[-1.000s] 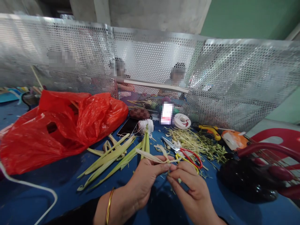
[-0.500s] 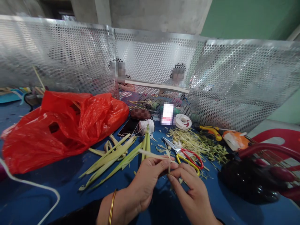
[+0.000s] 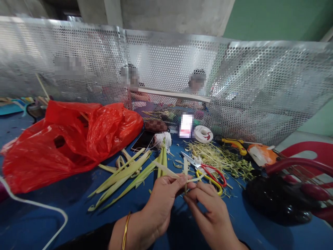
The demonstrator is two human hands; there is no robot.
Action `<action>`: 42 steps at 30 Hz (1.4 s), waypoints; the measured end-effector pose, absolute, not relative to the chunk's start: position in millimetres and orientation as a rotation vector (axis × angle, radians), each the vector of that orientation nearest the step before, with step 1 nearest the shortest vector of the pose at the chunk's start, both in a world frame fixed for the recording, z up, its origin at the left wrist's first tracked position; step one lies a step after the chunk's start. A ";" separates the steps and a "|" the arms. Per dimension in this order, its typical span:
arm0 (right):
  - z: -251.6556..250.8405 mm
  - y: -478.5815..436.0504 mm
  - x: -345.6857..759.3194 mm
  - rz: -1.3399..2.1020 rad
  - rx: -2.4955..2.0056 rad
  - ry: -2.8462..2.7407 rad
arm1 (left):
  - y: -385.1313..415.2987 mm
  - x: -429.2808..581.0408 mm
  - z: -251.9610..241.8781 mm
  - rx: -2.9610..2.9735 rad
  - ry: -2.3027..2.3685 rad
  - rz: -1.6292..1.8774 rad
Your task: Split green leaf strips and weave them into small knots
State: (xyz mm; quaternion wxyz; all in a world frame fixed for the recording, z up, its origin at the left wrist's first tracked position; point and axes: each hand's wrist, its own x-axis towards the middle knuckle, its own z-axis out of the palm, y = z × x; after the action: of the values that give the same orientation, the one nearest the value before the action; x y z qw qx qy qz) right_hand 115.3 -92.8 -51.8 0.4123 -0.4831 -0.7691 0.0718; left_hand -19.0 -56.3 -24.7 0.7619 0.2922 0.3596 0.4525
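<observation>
Both hands meet low in the middle over the blue table [image 3: 65, 208]. My left hand [image 3: 161, 205], with a gold bangle at the wrist, pinches a pale palm-leaf strip [image 3: 169, 172] between thumb and fingers. My right hand [image 3: 210, 211] pinches the same strip where its ends cross, one end standing upright. Just beyond the hands lie loose green leaf strips [image 3: 125, 177] and red-and-yellow-handled scissors [image 3: 208, 172].
A red plastic bag [image 3: 65, 142] fills the left. A phone [image 3: 142, 140], thread ball [image 3: 161, 139], tape roll [image 3: 203, 134], leaf trimmings [image 3: 221, 159], a yellow tool [image 3: 235, 145] and a dark glossy object [image 3: 275, 201] lie about. A perforated metal screen [image 3: 247, 90] stands behind, with people beyond it.
The hands have turned the leaf strip: its knotted ends, spread sideways a second ago, now cross with one end pointing up. Both hands stayed in place.
</observation>
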 end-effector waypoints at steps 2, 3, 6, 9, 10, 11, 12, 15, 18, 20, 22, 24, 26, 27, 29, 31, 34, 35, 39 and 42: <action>-53.1 -93.2 114.7 0.194 -1.195 -1.948 | -55.9 -18.4 -26.4 0.648 0.790 1.008; -53.9 -93.4 114.3 0.201 -1.190 -1.953 | -55.4 -18.4 -26.9 0.649 0.791 1.017; -54.8 -94.1 114.8 0.196 -1.204 -1.958 | -52.3 -19.3 -26.1 0.642 0.802 0.999; -50.4 -93.6 121.3 0.089 -1.184 -1.946 | -48.0 -21.6 -22.6 0.666 0.815 0.971; -47.9 -92.7 124.8 0.025 -1.186 -1.915 | -47.0 -22.4 -21.4 0.688 0.812 0.969; -45.2 -91.3 128.8 -0.040 -1.200 -1.878 | -46.3 -23.2 -20.4 0.714 0.804 0.965; -42.6 -89.5 132.8 -0.097 -1.230 -1.834 | -46.0 -23.8 -19.7 0.744 0.793 0.957; -38.0 -82.8 142.3 -0.127 -1.311 -1.842 | -46.8 -24.6 -19.3 0.804 0.763 0.900; -39.1 -78.8 144.8 0.007 -1.309 -1.954 | -47.6 -24.4 -21.6 0.820 0.770 0.870; -40.5 -79.1 143.2 0.077 -1.314 -1.969 | -46.8 -24.2 -24.2 0.823 0.798 0.887; -40.3 -80.8 140.5 0.115 -1.330 -1.961 | -45.3 -24.0 -26.9 0.822 0.834 0.908; -37.9 -82.6 138.2 0.138 -1.334 -1.971 | -43.9 -23.4 -29.3 0.837 0.866 0.912; -33.7 -84.0 136.6 0.147 -1.324 -2.002 | -43.1 -22.2 -31.2 0.870 0.894 0.904; -31.4 -84.6 136.1 0.150 -1.317 -2.019 | -43.0 -21.3 -31.9 0.889 0.908 0.905; -27.4 -85.7 135.6 0.163 -1.308 -2.045 | -43.0 -19.5 -33.2 0.929 0.929 0.927; -25.4 -86.6 135.9 0.184 -1.310 -2.050 | -42.8 -18.5 -33.9 0.964 0.939 0.959; -27.3 -85.6 138.6 0.274 -1.346 -1.989 | -41.3 -19.7 -33.4 0.975 0.930 0.957; -28.7 -84.3 140.0 0.332 -1.373 -1.945 | -40.8 -20.8 -32.8 0.966 0.925 0.929; -33.4 -75.6 143.3 0.673 -1.453 -1.659 | -41.5 -24.0 -30.2 0.928 0.868 0.770; -35.0 -71.2 140.5 0.987 -1.402 -1.394 | -45.6 -22.5 -30.7 0.908 0.838 0.689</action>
State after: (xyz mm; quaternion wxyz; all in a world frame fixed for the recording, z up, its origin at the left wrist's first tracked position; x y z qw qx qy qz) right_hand 140.5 -71.2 -35.0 0.4492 -0.5669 -0.5636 0.3989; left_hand -22.5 -45.6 -30.7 0.7600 0.4171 0.3849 0.3167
